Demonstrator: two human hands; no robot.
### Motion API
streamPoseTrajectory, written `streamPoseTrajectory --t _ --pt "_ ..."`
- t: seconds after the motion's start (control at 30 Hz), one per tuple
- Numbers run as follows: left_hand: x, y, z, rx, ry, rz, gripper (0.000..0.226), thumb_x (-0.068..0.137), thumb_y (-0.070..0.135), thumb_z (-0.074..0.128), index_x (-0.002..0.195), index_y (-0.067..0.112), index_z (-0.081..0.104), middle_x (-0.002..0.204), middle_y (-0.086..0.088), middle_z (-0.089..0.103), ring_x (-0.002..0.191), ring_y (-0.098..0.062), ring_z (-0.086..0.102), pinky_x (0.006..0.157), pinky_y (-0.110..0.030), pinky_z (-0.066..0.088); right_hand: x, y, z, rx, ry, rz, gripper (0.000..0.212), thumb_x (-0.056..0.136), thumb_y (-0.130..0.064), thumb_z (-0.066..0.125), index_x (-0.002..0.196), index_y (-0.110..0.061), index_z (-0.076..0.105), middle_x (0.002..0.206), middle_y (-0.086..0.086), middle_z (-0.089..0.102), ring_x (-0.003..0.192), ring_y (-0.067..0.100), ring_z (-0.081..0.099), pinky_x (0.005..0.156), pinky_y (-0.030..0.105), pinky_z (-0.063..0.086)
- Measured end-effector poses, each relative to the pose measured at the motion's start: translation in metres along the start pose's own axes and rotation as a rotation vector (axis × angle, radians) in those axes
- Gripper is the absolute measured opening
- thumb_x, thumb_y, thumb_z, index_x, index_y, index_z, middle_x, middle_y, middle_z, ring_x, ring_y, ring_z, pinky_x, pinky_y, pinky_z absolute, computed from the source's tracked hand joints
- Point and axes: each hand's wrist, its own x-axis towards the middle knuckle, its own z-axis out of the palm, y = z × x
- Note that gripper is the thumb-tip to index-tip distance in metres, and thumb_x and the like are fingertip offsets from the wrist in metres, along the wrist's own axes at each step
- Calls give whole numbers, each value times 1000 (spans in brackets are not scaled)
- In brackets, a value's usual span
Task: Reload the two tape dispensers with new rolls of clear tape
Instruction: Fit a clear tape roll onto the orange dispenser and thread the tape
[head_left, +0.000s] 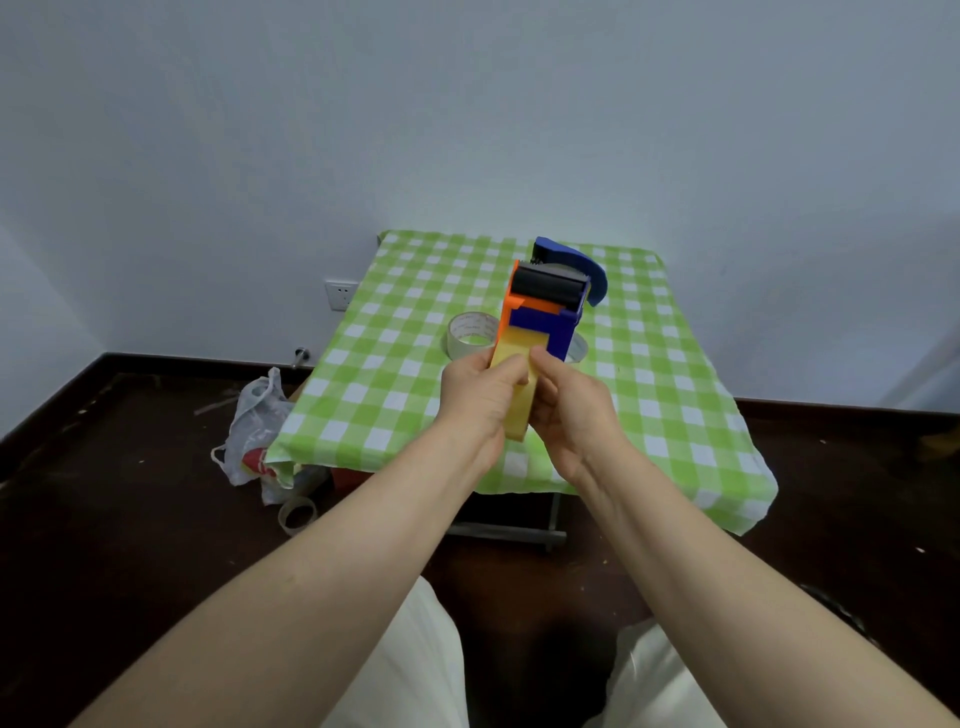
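Above the near half of the desk (675, 374), draped in a green-and-white checked cloth, both hands hold one tape dispenser (540, 317), a hand-held gun of blue and orange plastic with a black roller across its far end and a pale yellow handle pointing back toward the person. The left hand (480, 397) is wrapped closed around the left side of that handle; the right hand (569, 402) is closed on its right side, thumb lying along the yellow face. So the dispenser's long axis runs almost straight away from the body, roller end farthest, and both hands sit at the near end, level with each other.

Just beyond the left hand, lying flat on the cloth, is a roll of clear tape (470, 335) on a whitish core. A second clear roll (581, 347) seems to lie to the right, mostly hidden behind the dispenser's blue body, so I cannot be certain of it. Farther back stands another blue piece with a curved guard (571, 260), probably the second dispenser, though little of it shows.

My reading is that the held dispenser is not yet loaded, though its hub is out of sight from this angle. The visible roll lies ahead and slightly left of the grip, nearer the left hand, so that hand could let go and reach forward while the right keeps the handle steady.
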Motion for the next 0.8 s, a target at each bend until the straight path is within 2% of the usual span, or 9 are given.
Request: streamPoseTrajectory --t 0.1,0.27,0.37,0.47,0.5,0.57,0.7,0.73,0.8 --pt "1 1 1 11 7 7 26 73 -9 47 63 10 61 61 -8 58 56 -24 53 55 -28 41 1 0 0 7 17 -8 39 87 -23 61 112 8 59 93 18 60 85 28 54 70 35 40" --pt "2 -2 -3 27 -30 37 36 73 -11 44 61 15 65 51 0 61 54 -21 56 52 -27 43 2 -4 0 -16 17 -12 34 85 -22 63 107 4 63 100 30 65 85 28 53 71 36 40" --pt "1 -1 -3 2 -69 1 27 75 -1 57 57 16 67 51 -1 64 46 -17 58 55 -28 44 5 -3 -2 -19 2 23 13 83 -23 61 81 -12 66 77 12 61 73 26 52 64 32 36" --pt "0 -2 -2 37 -72 8 18 72 -2 58 65 12 67 50 -1 64 43 -16 57 55 -27 44 8 -1 -3 25 2 73 28 82 -21 59 54 -19 55 44 -5 46 52 16 40 56 28 31" --pt "1 -3 -2 44 -67 7 18 73 -2 57 66 12 67 49 -1 63 42 -15 57 55 -27 45 8 -1 -2 27 9 79 25 80 -21 60 56 -19 55 47 -3 46 54 17 40 56 28 31" --pt "3 -4 -2 51 -62 4 21 74 -4 55 66 12 65 47 0 62 42 -16 57 55 -27 45 5 -2 1 13 17 78 11 74 -26 64 71 -16 60 69 10 53 69 24 45 59 29 34" --pt "4 -7 -1 59 -51 23 29 72 -12 45 61 12 59 41 4 56 40 -14 53 51 -24 42 1 -4 3 -7 44 51 46 72 -29 68 107 1 64 115 33 60 82 31 51 65 32 41" --pt "4 -8 -2 59 -41 32 32 70 -14 43 60 12 59 41 5 55 41 -14 53 49 -22 42 1 -4 3 -14 44 51 48 76 -27 68 112 4 61 123 33 55 89 41 58 74 39 49" --pt "6 -7 -5 25 -40 16 35 69 -13 42 56 14 60 45 3 58 48 -19 54 49 -23 44 4 -5 1 0 24 86 50 81 -25 66 118 7 56 128 33 50 114 54 50 99 58 42"
